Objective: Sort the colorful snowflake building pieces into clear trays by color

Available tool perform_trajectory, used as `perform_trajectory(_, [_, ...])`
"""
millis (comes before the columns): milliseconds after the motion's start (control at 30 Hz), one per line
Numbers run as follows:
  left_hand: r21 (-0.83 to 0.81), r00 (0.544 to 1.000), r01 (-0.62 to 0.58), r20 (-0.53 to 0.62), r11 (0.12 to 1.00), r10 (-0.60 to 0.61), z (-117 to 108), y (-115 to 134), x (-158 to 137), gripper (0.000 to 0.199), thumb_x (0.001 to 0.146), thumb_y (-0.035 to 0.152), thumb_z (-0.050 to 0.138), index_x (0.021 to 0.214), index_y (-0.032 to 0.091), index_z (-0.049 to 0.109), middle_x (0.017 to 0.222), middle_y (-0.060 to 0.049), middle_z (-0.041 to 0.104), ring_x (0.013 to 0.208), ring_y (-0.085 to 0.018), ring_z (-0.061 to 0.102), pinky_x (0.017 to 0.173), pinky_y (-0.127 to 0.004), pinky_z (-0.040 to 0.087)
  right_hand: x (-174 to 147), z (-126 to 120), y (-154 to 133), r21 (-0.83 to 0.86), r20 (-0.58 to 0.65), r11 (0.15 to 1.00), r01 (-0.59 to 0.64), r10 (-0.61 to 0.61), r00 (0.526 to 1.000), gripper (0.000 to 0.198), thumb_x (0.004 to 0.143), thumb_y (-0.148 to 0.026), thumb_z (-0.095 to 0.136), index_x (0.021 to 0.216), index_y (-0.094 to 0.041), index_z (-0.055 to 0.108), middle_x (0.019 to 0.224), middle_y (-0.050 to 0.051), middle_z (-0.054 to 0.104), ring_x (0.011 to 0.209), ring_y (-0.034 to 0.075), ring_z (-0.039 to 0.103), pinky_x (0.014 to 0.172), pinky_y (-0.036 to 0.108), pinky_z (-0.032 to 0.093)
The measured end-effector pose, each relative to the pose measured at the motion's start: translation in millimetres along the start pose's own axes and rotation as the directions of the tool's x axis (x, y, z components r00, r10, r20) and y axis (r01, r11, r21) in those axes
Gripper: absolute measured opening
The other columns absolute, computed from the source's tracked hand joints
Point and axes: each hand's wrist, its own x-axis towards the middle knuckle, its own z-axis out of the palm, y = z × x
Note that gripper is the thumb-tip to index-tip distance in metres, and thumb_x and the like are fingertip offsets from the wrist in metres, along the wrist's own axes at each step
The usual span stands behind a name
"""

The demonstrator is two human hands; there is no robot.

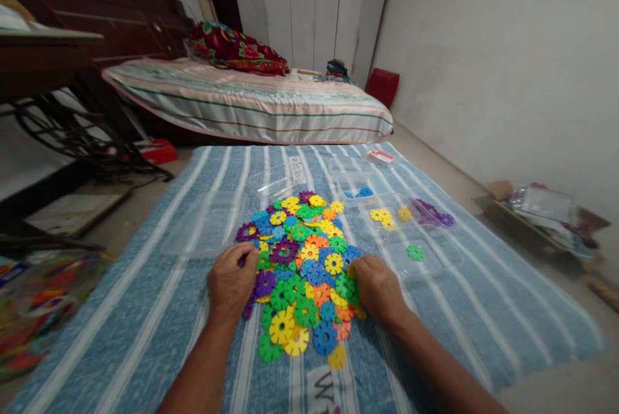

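A heap of flat plastic snowflake discs (305, 307) in green, yellow, blue, orange and purple lies on the striped cloth between my hands. My left hand (231, 280) rests at the heap's left side, its fingers curled in beside some purple pieces (262, 285). On the opposite side my right hand (380, 288) is closed with its fingertips at the heap's right edge, against yellow and green discs. Whatever either hand pinches is hidden by the fingers. A clear plastic tray (425, 266) to the right holds a green disc (414, 252), and sorted yellow, blue and purple discs sit in compartments nearby.
A blue striped cloth (145, 311) covers the table. Clear plastic lids or trays (203, 224) lie left of and behind the heap. A small red-and-white packet (381, 156) is at the far edge. Beyond stand a bed (261, 101) and, at right, a cardboard box (536, 227).
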Motion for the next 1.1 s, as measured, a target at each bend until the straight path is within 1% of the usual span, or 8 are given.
perform_trajectory(200, [-0.008,1.0,-0.007,-0.002,1.0,0.007,0,1,0,0.023,0.079,0.036,0.051,0.076,0.02,0.067,0.088,-0.005,0.072,0.088,-0.021,0.066,0.089,-0.035,0.05,-6,2,4,0.115,-0.046,0.992,0.05,-0.045,0.998,0.022,0.082,-0.006,0.045,0.079,-0.02,0.062,0.075,0.003,0.061,0.072,0.017,0.056,0.061,0.025,0.042])
perform_trajectory(433, [-0.004,1.0,0.006,0.001,1.0,-0.006,-1,2,0,0.022,0.078,0.036,0.051,0.076,0.02,0.067,0.089,-0.005,0.072,0.089,-0.021,0.066,0.09,-0.035,0.05,-5,-2,13,0.244,-0.148,0.962,0.124,-0.089,0.985,0.033,0.082,-0.002,0.037,0.086,-0.02,0.064,0.084,0.004,0.065,0.083,0.016,0.06,0.072,0.024,0.047])
perform_trajectory(633, [-0.004,1.0,0.01,0.016,1.0,-0.01,-3,4,0,0.023,0.078,0.038,0.051,0.076,0.021,0.066,0.089,-0.005,0.072,0.089,-0.021,0.066,0.089,-0.035,0.05,13,-9,20,0.311,-0.108,0.948,0.068,-0.036,0.993,0.035,0.082,-0.002,0.035,0.089,-0.019,0.065,0.088,0.005,0.068,0.083,0.015,0.063,0.074,0.023,0.049])
perform_trajectory(700, [-0.009,1.0,0.005,0.014,1.0,-0.005,-4,5,0,0.024,0.078,0.038,0.05,0.076,0.021,0.066,0.088,-0.005,0.072,0.089,-0.021,0.066,0.089,-0.035,0.05,18,-12,19,0.326,-0.124,0.943,0.064,-0.024,0.992,0.034,0.083,-0.003,0.036,0.089,-0.019,0.065,0.088,0.005,0.069,0.083,0.015,0.064,0.074,0.024,0.05])
perform_trajectory(800, [-0.011,1.0,0.015,0.015,1.0,-0.015,-4,6,0,0.024,0.078,0.039,0.05,0.075,0.021,0.066,0.087,-0.005,0.072,0.088,-0.021,0.066,0.088,-0.035,0.05,36,-23,21,0.304,-0.208,0.945,0.118,-0.055,0.977,0.031,0.084,-0.005,0.037,0.087,-0.019,0.065,0.087,0.005,0.069,0.083,0.015,0.065,0.076,0.024,0.05])
perform_trajectory(900, [-0.009,0.999,0.024,0.025,1.0,-0.023,-4,7,1,0.025,0.078,0.038,0.05,0.075,0.02,0.066,0.089,-0.006,0.072,0.089,-0.022,0.066,0.09,-0.035,0.049,72,-44,37,0.211,-0.326,0.963,0.169,-0.093,0.941,0.03,0.086,-0.006,0.038,0.086,-0.019,0.065,0.09,0.006,0.069,0.085,0.015,0.065,0.079,0.026,0.049])
perform_trajectory(1000, [-0.009,0.999,0.02,0.03,1.0,-0.02,-5,7,1,0.025,0.078,0.038,0.05,0.076,0.02,0.066,0.09,-0.006,0.072,0.09,-0.022,0.066,0.091,-0.036,0.049,111,-68,64,0.078,-0.435,0.993,0.089,-0.047,0.899,0.029,0.085,-0.006,0.038,0.085,-0.019,0.064,0.091,0.007,0.068,0.088,0.017,0.063,0.08,0.028,0.048])
perform_trajectory(1100, [-0.011,1.0,0.015,0.026,1.0,-0.015,-5,6,1,0.024,0.077,0.038,0.05,0.075,0.02,0.066,0.089,-0.006,0.072,0.089,-0.022,0.066,0.09,-0.035,0.05,120,-78,75,0.003,-0.474,1.0,-0.011,0.011,0.881,0.024,0.086,-0.01,0.04,0.085,-0.017,0.064,0.094,0.01,0.067,0.091,0.019,0.061,0.078,0.03,0.047])
